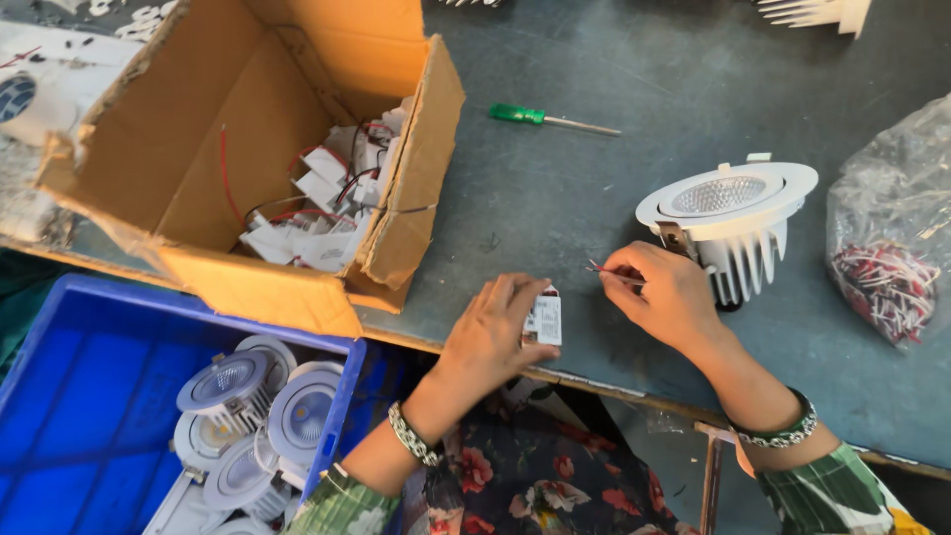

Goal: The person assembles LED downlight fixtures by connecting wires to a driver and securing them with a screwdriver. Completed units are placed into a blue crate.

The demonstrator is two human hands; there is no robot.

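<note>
I take the white downlight as my landmark; it sits on the grey table with its lens tilted up and its finned body below. My right hand rests just in front of the downlight, touching or almost touching its fins, thumb and forefinger closed in a pinch on thin red wires. The wires point away from the downlight toward my left hand, lying roughly level across the table edge. My left hand is farther from the downlight, at the table's near edge, fingers curled around a small white driver box with only its end showing past my fingertips. The box stands near the loose wire tips, just apart from them, so the left hand is the nearer one to that gap. Well beyond the left hand from the downlight, an open cardboard box holds more white drivers; a green screwdriver lies behind; a bag of wire pieces sits on the downlight's far side; a blue crate of downlights lies below the table.
</note>
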